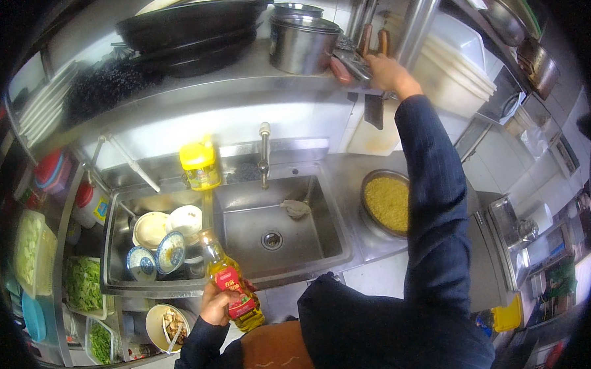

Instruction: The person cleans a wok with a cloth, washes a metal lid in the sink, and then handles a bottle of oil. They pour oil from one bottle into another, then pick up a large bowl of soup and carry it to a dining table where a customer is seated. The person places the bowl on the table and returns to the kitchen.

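My left hand (215, 304) grips a bottle of yellow cooking oil (227, 279) with a red label, held upright in front of the sink's edge. Stretched up to the right, my right hand (390, 75) is at the steel shelf (212, 91) above the sink. Around its fingers are wooden handles (383, 42), a pinkish-red handle (341, 71) and metal utensils (355, 65). What the fingers touch there is hard to make out. A cleaver blade (373, 113) hangs below the hand, before a pale board (372, 136).
The double-basin steel sink (345, 241) has dirty bowls (171, 252) on the left and a rag (295, 209) on the right. Nearby are a faucet (264, 161), a yellow jug (199, 164), a pan of yellow grain-like food (386, 200), a steel pot (301, 43) and stacked black pans (190, 31).
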`<state>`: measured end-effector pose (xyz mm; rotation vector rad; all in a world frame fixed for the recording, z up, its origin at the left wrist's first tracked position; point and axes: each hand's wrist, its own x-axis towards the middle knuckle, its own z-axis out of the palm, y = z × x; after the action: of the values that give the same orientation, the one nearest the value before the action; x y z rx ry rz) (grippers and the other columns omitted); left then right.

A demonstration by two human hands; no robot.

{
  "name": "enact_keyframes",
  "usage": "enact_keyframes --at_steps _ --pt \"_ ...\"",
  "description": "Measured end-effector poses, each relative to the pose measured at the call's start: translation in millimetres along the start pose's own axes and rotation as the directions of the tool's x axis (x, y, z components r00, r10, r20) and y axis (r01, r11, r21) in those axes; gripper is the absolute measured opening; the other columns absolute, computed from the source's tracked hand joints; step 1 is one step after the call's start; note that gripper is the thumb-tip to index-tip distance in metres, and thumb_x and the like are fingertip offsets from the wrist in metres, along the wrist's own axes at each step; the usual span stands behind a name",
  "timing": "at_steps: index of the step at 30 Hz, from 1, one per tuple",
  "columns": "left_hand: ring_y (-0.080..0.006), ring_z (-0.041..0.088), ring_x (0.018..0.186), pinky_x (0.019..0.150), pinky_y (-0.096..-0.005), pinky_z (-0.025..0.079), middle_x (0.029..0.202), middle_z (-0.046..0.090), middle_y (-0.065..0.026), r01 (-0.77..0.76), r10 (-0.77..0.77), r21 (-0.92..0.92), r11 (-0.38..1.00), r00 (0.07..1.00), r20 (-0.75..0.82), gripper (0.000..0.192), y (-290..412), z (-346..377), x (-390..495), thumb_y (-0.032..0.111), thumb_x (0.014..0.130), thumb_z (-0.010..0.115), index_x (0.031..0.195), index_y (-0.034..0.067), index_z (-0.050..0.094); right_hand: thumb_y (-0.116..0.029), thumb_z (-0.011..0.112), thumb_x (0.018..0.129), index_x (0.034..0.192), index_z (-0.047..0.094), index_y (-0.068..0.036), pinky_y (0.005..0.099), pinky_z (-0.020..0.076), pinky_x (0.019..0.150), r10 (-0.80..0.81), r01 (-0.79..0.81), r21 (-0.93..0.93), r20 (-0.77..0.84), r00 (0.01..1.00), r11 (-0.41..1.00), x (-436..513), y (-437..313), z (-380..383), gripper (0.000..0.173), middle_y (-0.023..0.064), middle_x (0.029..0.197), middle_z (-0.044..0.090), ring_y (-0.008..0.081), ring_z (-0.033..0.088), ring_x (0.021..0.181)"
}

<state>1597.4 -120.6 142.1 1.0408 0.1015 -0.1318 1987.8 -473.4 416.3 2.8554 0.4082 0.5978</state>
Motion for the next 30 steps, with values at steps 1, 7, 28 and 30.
enact_keyframes --at_steps 1,7,28,30 --pt "-0.0347 0.065 0.094 0.083 -0.0463 0.055 0.101 0.064 -0.019 0.027 -0.027 0.014 1.0 1.0 0.01 0.051 2 1 2 0.003 0.066 0.056 0.116 -0.004 0.05 -0.016 0.063 0.08 0.133 0.048 -0.008 0.0457 0.0457 0.1 -0.029 0.027 -0.027 -0.05 0.998 0.999 0 -6 2 0.056 0.0225 0.121 0.061 0.0373 0.057 0.116" --pt "-0.0363 0.065 0.096 0.087 -0.0472 0.054 0.103 0.065 -0.0221 0.048 -0.042 -0.076 0.996 0.996 0.081 0.058 11 0 9 0.003 0.064 0.055 0.121 -0.003 0.048 -0.029 0.063 0.088 0.131 0.047 -0.008 0.0468 0.0472 0.093 -0.092 0.088 0.084 0.045 0.995 0.993 21 -28 18 0.051 0.024 0.121 0.06 0.0393 0.057 0.114" --pt "-0.0321 0.064 0.098 0.084 -0.0426 0.053 0.099 0.065 -0.0191 0.192 -0.099 -0.326 0.926 0.954 0.282 0.049 26 0 9 0.006 0.073 0.061 0.12 0.0 0.049 -0.013 0.071 0.082 0.133 0.048 -0.005 0.0227 0.0551 0.064 0.479 0.269 0.96 -0.201 0.855 -0.077 -297 -33 1 0.056 0.0114 0.096 0.066 0.0138 0.063 0.08" --pt "-0.0323 0.065 0.097 0.083 -0.0423 0.053 0.099 0.065 -0.0188 0.21 -0.125 -0.309 0.928 0.954 0.271 0.048 26 2 8 0.006 0.073 0.061 0.119 0.0 0.049 -0.017 0.066 0.089 0.136 0.043 -0.004 0.0197 0.0439 0.043 0.416 0.14 0.986 -0.092 0.905 -0.087 -321 -66 4 0.054 0.0082 0.089 0.063 0.0082 0.052 0.055"
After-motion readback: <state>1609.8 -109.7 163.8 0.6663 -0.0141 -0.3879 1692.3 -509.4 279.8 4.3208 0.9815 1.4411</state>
